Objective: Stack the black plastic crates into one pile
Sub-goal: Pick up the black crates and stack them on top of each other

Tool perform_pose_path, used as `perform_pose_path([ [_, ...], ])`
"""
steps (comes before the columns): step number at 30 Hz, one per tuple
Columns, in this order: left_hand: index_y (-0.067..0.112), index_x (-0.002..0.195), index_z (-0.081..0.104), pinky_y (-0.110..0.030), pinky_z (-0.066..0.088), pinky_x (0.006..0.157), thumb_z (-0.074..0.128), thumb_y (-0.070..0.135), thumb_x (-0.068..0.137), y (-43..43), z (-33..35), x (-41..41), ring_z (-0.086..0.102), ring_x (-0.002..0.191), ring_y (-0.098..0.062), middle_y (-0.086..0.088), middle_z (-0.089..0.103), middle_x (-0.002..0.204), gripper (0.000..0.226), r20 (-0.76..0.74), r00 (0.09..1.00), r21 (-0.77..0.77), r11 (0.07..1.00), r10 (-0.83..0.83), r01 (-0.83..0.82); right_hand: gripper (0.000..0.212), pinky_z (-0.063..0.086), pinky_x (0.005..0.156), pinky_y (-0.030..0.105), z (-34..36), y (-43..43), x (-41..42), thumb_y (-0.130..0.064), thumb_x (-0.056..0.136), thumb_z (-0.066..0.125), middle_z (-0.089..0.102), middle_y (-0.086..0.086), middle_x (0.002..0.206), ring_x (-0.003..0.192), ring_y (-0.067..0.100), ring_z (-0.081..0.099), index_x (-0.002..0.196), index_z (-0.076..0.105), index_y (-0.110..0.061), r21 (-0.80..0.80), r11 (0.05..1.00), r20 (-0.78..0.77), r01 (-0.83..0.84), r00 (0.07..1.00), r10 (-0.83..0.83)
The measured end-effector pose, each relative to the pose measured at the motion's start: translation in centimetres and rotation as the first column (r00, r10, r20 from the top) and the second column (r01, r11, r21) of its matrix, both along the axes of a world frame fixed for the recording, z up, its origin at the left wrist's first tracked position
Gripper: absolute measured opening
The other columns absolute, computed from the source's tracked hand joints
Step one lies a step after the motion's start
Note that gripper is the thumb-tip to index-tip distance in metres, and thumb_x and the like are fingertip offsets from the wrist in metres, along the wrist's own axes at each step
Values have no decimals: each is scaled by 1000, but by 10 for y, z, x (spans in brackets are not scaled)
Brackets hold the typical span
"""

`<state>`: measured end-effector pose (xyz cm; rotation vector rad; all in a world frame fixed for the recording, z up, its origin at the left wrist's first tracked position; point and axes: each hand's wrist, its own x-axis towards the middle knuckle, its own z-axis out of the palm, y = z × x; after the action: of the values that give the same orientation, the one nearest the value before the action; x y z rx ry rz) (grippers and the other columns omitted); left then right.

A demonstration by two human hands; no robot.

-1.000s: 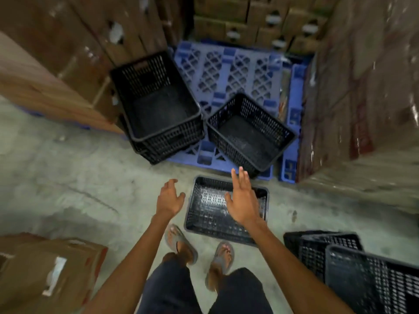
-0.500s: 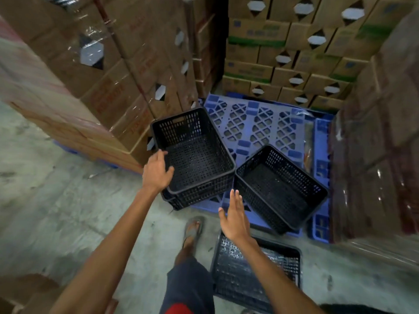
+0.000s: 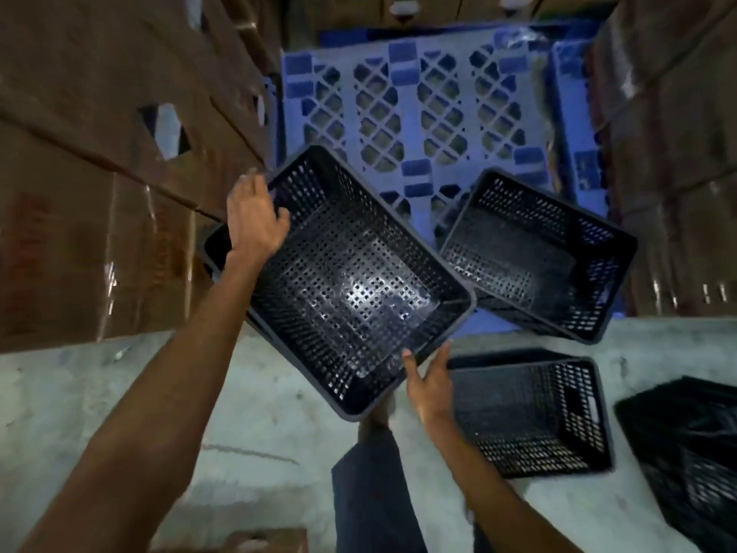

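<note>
A black perforated crate [image 3: 351, 285] is tilted in mid-frame, lifted out of another black crate [image 3: 215, 249] whose rim shows beneath its left side. My left hand [image 3: 253, 221] grips the lifted crate's far left rim. My right hand [image 3: 428, 379] touches its near right corner with the fingers spread. A second black crate [image 3: 538, 253] lies tilted on the blue pallet [image 3: 399, 101]. A third black crate [image 3: 530, 413] sits on the concrete floor by my right forearm. More black crates [image 3: 686, 445] sit at the right edge.
Shrink-wrapped stacks of cardboard boxes [image 3: 99, 153] wall in the left, and more boxes [image 3: 674, 133] stand on the right and behind the pallet. A cardboard box [image 3: 255, 542] lies at the bottom edge. My leg [image 3: 371, 484] stands on the concrete floor [image 3: 119, 393].
I have stepped closer to the pallet. My left hand has closed on the crate's rim and tilted it up off the crate below. My right hand has risen to its near corner.
</note>
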<state>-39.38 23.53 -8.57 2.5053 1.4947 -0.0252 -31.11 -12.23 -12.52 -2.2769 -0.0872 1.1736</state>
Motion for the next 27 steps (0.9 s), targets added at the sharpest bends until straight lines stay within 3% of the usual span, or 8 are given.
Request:
perform_pose_path([
  [4, -5, 140, 36, -48, 32, 112, 63, 35, 85, 58, -36, 13, 40, 133, -44, -30, 46, 140, 74, -67, 994, -15, 996, 88, -89, 102, 39, 105, 39, -12, 33, -2, -39, 92, 62, 36, 20, 155, 135, 39, 44, 155, -15, -13, -38, 963, 77, 267, 961, -264],
  [7, -4, 137, 41, -50, 40, 104, 66, 43, 85, 95, -76, 11, 49, 125, -47, -32, 52, 134, 74, -157, 975, -159, 970, 159, -184, 98, 43, 100, 45, -41, 42, 2, -33, 95, 60, 44, 24, 148, 127, 44, 51, 155, -15, -14, -143, 919, 100, 368, 929, -357],
  [10, -1, 125, 58, -52, 48, 95, 66, 41, 88, 107, -101, -6, 58, 113, -48, -32, 61, 122, 57, -197, 969, -319, 925, 150, -208, 76, 45, 98, 45, -56, 39, 5, -26, 98, 55, 54, 26, 139, 123, 44, 55, 156, 10, -10, -228, 905, 105, 360, 933, -344],
  [13, -1, 118, 66, -52, 51, 92, 65, 33, 90, 103, -99, -14, 63, 105, -47, -32, 67, 111, 45, -152, 978, -278, 944, 142, -180, 58, 46, 97, 45, -55, 37, 4, -23, 99, 52, 60, 25, 131, 120, 43, 57, 150, 31, -6, -212, 907, 177, 364, 927, -330],
  [17, 2, 118, 68, -48, 54, 88, 68, 33, 87, 75, -71, -33, 66, 101, -44, -28, 69, 109, 44, -144, 966, -308, 917, 217, -252, 58, 45, 99, 50, -33, 23, 10, -28, 100, 48, 61, 27, 129, 120, 46, 55, 151, 29, -7, -200, 913, 246, 355, 921, -304],
  [23, 7, 114, 71, -45, 57, 81, 67, 39, 85, -18, -4, -74, 68, 96, -41, -24, 72, 104, 44, -101, 929, -268, 890, 356, -370, 60, 44, 92, 49, 32, -39, 46, -34, 103, 39, 58, 30, 130, 118, 48, 53, 154, 20, -9, -192, 961, 312, 198, 941, -132],
  [27, -2, 111, 69, -47, 53, 80, 66, 31, 90, -111, 39, -85, 65, 99, -47, -29, 69, 105, 39, -26, 930, -229, 904, 366, -362, 60, 46, 69, 44, 63, -101, 76, -39, 103, 35, 66, 32, 107, 93, 47, 63, 155, 20, -13, -120, 988, 445, 96, 895, -33],
])
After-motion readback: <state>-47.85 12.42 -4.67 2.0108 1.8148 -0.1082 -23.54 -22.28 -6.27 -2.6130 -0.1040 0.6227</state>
